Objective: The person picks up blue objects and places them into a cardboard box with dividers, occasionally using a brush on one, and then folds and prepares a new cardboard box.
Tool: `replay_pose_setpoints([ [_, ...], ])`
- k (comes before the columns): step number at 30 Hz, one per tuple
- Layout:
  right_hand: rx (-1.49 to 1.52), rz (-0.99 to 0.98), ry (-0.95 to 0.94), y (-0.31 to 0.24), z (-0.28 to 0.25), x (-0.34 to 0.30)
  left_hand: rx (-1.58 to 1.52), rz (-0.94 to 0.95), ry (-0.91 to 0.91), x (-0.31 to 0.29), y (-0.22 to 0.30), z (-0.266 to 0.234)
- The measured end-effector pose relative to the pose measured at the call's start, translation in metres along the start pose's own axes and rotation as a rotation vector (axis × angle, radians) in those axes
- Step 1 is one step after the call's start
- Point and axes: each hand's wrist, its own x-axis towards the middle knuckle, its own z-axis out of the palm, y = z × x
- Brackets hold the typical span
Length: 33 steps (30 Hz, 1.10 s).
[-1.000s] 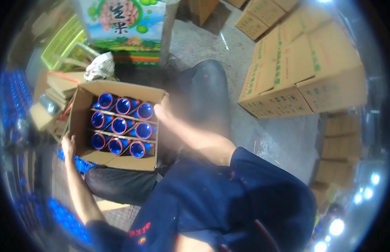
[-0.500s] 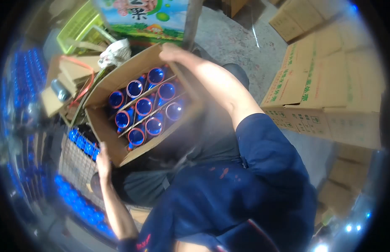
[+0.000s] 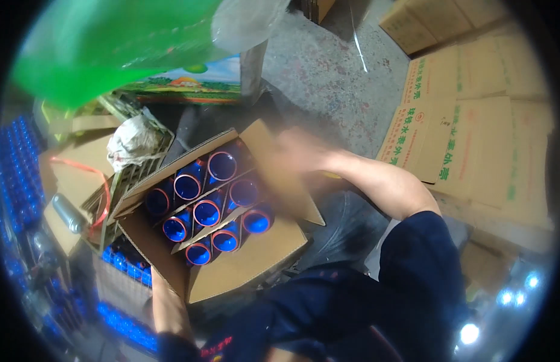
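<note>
An open cardboard box (image 3: 256,259) sits tilted in front of me, its flaps spread. Inside stand several blue cups or tubes (image 3: 206,213) with red-orange rims, parted by cardboard dividers (image 3: 189,239). My left hand (image 3: 162,288) is at the box's near left side, its fingers hidden by the cardboard. Beside the right-hand flap (image 3: 260,154) is my right hand (image 3: 301,149), smeared by motion, so its fingers cannot be made out.
Blurred green sheeting (image 3: 129,45) covers the upper left. Large cartons (image 3: 473,139) stand on the right. A grey cylinder (image 3: 67,212), a crumpled white bag (image 3: 134,143) and an orange strap (image 3: 102,187) lie left of the box. Blue pieces (image 3: 124,263) fill a wire basket.
The box has come lower in view and its flaps have opened outward. My right hand has left the far corner for the right side. Green sheeting has come into view above.
</note>
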Motion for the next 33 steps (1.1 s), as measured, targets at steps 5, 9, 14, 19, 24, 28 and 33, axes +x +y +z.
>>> replay_pose_setpoints([
  [5,-0.197,0.009,0.71,0.078,-0.023,-0.009,0.048,-0.055,-0.117,0.011,-0.028,0.077],
  [9,-0.105,0.246,0.555,0.115,-0.103,0.014,0.081,-0.118,-0.213,0.014,-0.054,0.134],
  [14,-0.251,0.46,0.842,0.176,-0.155,0.015,0.112,-0.259,-0.317,0.013,-0.105,0.192],
  [19,-0.353,0.627,1.065,0.236,-0.197,-0.017,0.109,-0.548,-0.542,0.004,-0.197,0.252],
  [24,-0.216,0.151,1.677,0.181,-0.139,-0.096,0.202,-0.755,-0.946,0.016,-0.252,0.29],
  [28,0.497,0.463,1.698,0.255,0.016,-0.166,0.499,-0.577,-0.869,0.031,-0.248,0.301],
  [33,0.228,0.552,0.965,0.381,0.139,-0.079,0.585,-0.12,-0.548,0.046,-0.203,0.33],
])
